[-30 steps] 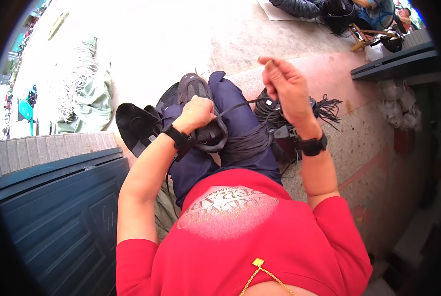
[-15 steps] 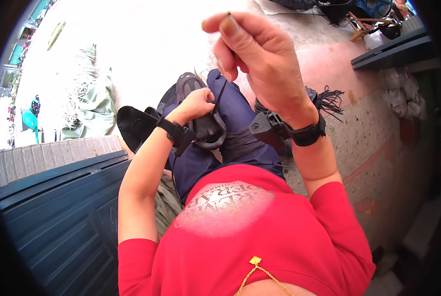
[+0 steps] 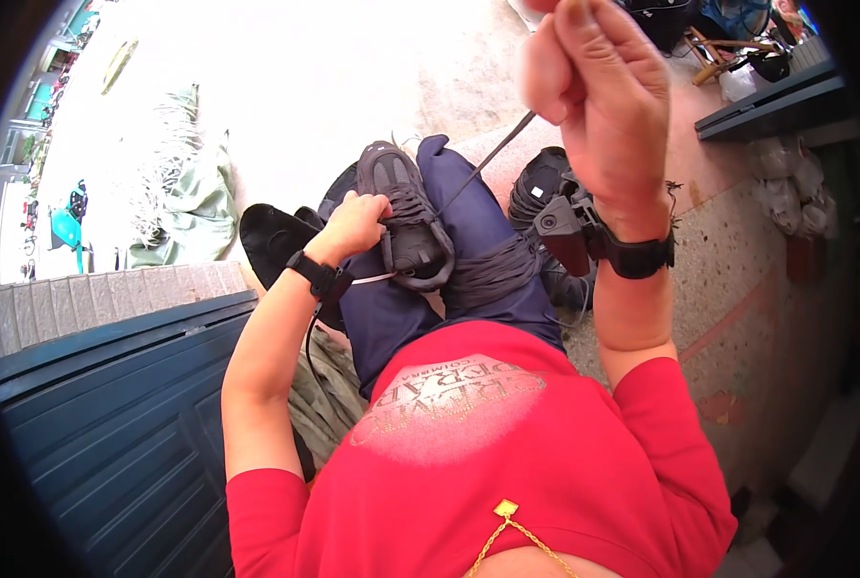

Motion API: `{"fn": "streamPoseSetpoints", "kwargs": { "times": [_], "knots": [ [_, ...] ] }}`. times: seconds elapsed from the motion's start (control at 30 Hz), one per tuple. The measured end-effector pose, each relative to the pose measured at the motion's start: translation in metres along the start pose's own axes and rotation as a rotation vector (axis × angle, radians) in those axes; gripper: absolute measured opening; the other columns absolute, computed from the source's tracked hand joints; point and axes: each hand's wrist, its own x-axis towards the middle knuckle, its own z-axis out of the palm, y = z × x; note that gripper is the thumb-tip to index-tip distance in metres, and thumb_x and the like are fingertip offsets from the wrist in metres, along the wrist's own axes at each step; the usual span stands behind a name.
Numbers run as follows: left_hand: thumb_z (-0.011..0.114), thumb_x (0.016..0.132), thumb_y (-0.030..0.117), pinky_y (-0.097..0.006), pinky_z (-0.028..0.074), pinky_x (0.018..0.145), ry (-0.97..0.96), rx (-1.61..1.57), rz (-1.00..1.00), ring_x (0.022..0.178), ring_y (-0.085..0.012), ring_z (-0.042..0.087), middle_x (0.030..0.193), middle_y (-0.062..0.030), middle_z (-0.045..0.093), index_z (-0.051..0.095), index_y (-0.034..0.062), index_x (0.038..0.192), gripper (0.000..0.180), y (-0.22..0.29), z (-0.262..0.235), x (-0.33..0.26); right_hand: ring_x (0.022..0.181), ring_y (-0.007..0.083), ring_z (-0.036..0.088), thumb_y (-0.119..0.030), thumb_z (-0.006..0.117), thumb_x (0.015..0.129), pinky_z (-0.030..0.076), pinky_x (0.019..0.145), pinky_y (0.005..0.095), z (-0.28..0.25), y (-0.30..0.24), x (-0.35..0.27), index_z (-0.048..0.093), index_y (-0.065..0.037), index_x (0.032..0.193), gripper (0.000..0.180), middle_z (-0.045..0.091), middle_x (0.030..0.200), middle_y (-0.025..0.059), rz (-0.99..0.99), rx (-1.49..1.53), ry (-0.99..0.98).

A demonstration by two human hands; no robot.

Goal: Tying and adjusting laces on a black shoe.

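Dark grey lace-up sneaker (image 3: 406, 217) rests on lap, left hand (image 3: 353, 223) closed on its side. Right hand (image 3: 599, 87), raised well above, pinches taut dark shoelace (image 3: 483, 162) running from sneaker.

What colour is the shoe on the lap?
Dark grey to black, laces included; the shoe shows best in the head view, steadied by the left hand.

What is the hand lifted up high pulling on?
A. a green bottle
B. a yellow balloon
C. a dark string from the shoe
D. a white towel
C: the right hand pulls a taut dark string running down to the dark shoe on the lap.
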Motion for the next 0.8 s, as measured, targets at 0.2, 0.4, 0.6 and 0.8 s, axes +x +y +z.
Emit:
{"fn": "streamPoseSetpoints", "kwargs": {
  "times": [0.2, 0.4, 0.6, 0.8],
  "knots": [
    [0.057, 0.074, 0.012, -0.04, 0.042, 0.076, -0.05, 0.073, -0.012, 0.088, -0.0329, 0.05, 0.084, -0.0131, 0.06, 0.058, 0.0041, 0.085, 0.014, 0.002, -0.004, -0.008, 0.048, 0.0021, 0.036, -0.023, 0.045, 0.092, 0.028, 0.043, 0.0153, -0.008, 0.023, -0.009, 0.056, 0.001, 0.1, 0.028, 0.044, 0.059, -0.003, 0.109, -0.119, -0.14],
    [0.053, 0.08, 0.016, -0.038, 0.045, 0.07, 0.125, -0.226, -0.049, 0.078, -0.0323, 0.057, 0.079, -0.0162, 0.061, 0.058, 0.001, 0.084, 0.016, -0.008, -0.005, -0.019, 0.08, 0.0077, 0.052, -0.017, 0.055, 0.083, 0.043, 0.071, 0.0241, -0.011, 0.119, -0.053, 0.06, -0.002, 0.09, 0.017, 0.06, 0.083, 0.0029, 0.536, -0.591, -0.448],
    [0.058, 0.078, 0.019, -0.033, 0.045, 0.064, 0.093, -0.571, -0.192, 0.072, -0.0278, 0.059, 0.077, -0.0182, 0.059, 0.057, 0.0008, 0.091, 0.022, -0.002, -0.014, -0.042, 0.078, 0.0348, 0.059, -0.02, 0.052, 0.079, 0.046, 0.07, 0.0415, 0.008, 0.196, -0.126, 0.062, -0.001, 0.088, 0.023, 0.061, 0.081, 0.02, 0.552, -0.99, -0.502],
    [0.056, 0.079, 0.017, -0.036, 0.047, 0.061, 0.263, -0.012, -0.002, 0.067, -0.0288, 0.06, 0.072, -0.0158, 0.06, 0.06, 0.0053, 0.092, 0.017, -0.007, 0.002, -0.051, 0.078, 0.0385, 0.058, -0.014, 0.047, 0.08, 0.045, 0.069, 0.0459, 0.015, 0.226, -0.137, 0.056, 0.001, 0.089, 0.02, 0.059, 0.078, 0.023, 0.447, -1.005, -0.299]
  ]
}}
